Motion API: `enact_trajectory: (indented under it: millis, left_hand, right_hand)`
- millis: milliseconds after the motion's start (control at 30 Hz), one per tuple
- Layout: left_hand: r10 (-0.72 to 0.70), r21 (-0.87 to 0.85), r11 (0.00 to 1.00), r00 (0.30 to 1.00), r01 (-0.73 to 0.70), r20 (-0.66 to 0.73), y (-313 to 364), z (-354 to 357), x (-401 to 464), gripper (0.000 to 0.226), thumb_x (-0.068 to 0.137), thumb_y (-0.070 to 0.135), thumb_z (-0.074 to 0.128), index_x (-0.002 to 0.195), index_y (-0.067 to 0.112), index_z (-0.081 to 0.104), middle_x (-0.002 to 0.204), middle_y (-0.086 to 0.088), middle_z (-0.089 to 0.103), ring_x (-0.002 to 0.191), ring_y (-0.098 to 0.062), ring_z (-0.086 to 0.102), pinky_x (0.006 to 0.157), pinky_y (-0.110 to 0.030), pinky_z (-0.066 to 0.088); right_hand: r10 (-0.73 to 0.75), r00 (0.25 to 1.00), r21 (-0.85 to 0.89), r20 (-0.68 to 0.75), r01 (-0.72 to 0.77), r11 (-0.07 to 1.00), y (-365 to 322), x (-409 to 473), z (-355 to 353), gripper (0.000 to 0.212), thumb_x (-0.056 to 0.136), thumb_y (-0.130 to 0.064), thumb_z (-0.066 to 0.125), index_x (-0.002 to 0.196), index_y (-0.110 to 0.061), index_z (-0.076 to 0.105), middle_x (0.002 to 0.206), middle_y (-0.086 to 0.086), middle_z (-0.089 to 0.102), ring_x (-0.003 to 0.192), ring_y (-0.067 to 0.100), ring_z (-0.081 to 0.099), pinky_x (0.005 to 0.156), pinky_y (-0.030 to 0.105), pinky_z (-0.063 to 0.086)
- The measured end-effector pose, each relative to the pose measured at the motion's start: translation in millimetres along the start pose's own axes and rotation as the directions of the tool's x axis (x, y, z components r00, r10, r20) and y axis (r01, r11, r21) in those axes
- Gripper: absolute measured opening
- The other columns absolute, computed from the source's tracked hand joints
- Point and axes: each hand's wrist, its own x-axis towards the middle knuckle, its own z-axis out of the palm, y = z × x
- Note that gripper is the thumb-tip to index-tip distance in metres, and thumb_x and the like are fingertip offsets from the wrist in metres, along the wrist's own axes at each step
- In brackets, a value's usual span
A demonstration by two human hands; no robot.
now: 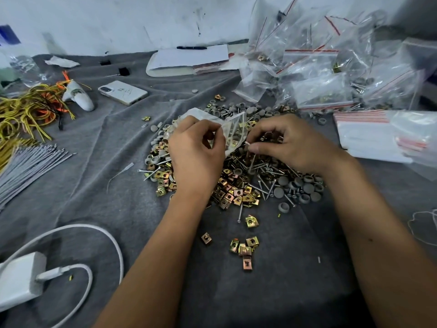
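A heap of hardware (238, 183) lies on the grey cloth (99, 147): brass-coloured square clip nuts, grey round caps and long screws. Above the heap my left hand (196, 150) grips a small clear plastic bag (233, 131) that holds a few brass nuts. My right hand (290, 143) pinches a screw (251, 157) between thumb and forefinger, its threaded tip at the bag's mouth and its shaft pointing down into the heap.
Filled zip bags (326, 67) pile up at the back right, with a stack of empty ones (364, 136) at right. A phone (123, 92), notepad with pen (189, 58), yellow wires (26, 112), grey cable ties (28, 162) and a white charger (21, 278) lie around.
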Motion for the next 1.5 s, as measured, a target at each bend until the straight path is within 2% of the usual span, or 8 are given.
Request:
enact_trajectory:
  millis: [67,167,333,567,733,933,1233,1500]
  left_hand:
    - [-0.002,-0.011,1.000,1.000,0.002,0.010,0.2,0.1,0.3,0.007,0.086,0.008,0.073,0.083,0.008,0.079,0.077,-0.002,0.067,0.065,-0.016,0.059,0.060,-0.038,0.050]
    - [-0.008,-0.021,1.000,0.999,0.009,0.033,0.7,-0.1,0.4,0.006,0.087,0.010,0.074,0.083,0.008,0.080,0.079,-0.001,0.067,0.066,-0.013,0.059,0.061,-0.033,0.050]
    - [-0.007,-0.043,0.999,0.998,0.010,0.061,4.4,1.1,-1.4,0.006,0.087,0.010,0.075,0.082,0.009,0.079,0.077,0.000,0.066,0.065,-0.012,0.058,0.063,-0.024,0.045]
    - [-0.036,-0.058,0.998,0.997,0.040,0.072,4.5,1.5,-0.8,0.006,0.086,0.009,0.075,0.083,0.010,0.080,0.077,0.001,0.068,0.066,-0.010,0.060,0.065,-0.023,0.047]
    - [-0.055,-0.056,0.997,0.997,0.058,0.055,3.0,1.5,1.3,0.008,0.085,0.008,0.075,0.080,0.010,0.079,0.074,0.002,0.068,0.066,-0.013,0.061,0.064,-0.032,0.050]
    - [-0.067,-0.051,0.996,0.997,0.070,0.047,3.9,2.0,-0.9,0.007,0.084,0.008,0.075,0.079,0.012,0.079,0.073,0.004,0.067,0.065,-0.010,0.058,0.063,-0.021,0.045]
    - [-0.053,-0.095,0.994,0.994,0.063,0.099,5.4,0.8,-0.1,0.008,0.086,0.010,0.076,0.079,0.010,0.079,0.073,0.001,0.068,0.065,-0.012,0.060,0.063,-0.029,0.049]
    - [-0.178,-0.131,0.976,0.984,0.173,-0.026,-0.6,-1.9,2.2,0.007,0.085,0.014,0.075,0.082,0.018,0.078,0.076,0.005,0.070,0.069,-0.011,0.064,0.067,-0.035,0.054]
  right_hand:
    - [0.001,0.998,0.033,-0.069,0.001,0.999,1.7,-0.2,1.2,0.011,0.092,-0.023,0.075,0.103,-0.024,0.077,0.094,-0.017,0.073,0.091,-0.005,0.067,0.079,0.007,0.044]
    - [-0.003,0.984,0.105,-0.178,0.022,0.994,1.2,0.3,5.8,0.014,0.094,-0.017,0.074,0.107,-0.016,0.078,0.085,-0.006,0.075,0.074,0.011,0.071,0.065,0.018,0.053]
    - [-0.148,0.946,-0.158,-0.287,0.105,0.982,-8.9,7.0,17.5,0.014,0.085,-0.009,0.081,0.098,-0.015,0.081,0.091,-0.005,0.068,0.082,0.009,0.066,0.074,0.031,0.058]
    - [-0.217,0.943,-0.294,-0.251,0.139,0.946,-15.0,9.8,26.2,0.018,0.082,-0.010,0.082,0.098,-0.016,0.079,0.095,-0.003,0.073,0.083,0.007,0.062,0.078,0.018,0.047]
    - [-0.140,0.985,-0.292,-0.103,0.105,0.951,-9.8,7.5,22.0,0.018,0.086,-0.029,0.081,0.096,-0.015,0.080,0.090,0.000,0.072,0.082,0.017,0.066,0.078,0.039,0.053]
    - [-0.087,0.995,-0.274,-0.046,0.071,0.959,-10.8,7.2,25.3,0.017,0.082,-0.024,0.086,0.097,-0.020,0.078,0.084,-0.012,0.068,0.070,-0.004,0.059,0.068,0.019,0.049]
    - [0.126,0.913,0.124,-0.389,-0.084,0.989,-9.8,10.4,35.0,0.013,0.086,-0.009,0.082,0.085,-0.017,0.072,0.070,-0.003,0.071,0.058,0.013,0.072,0.049,0.027,0.058]
    - [0.092,0.939,0.329,-0.331,0.024,0.944,-17.8,8.7,34.9,0.014,0.083,0.002,0.081,0.090,-0.008,0.073,0.086,0.003,0.077,0.077,0.014,0.077,0.065,0.027,0.063]
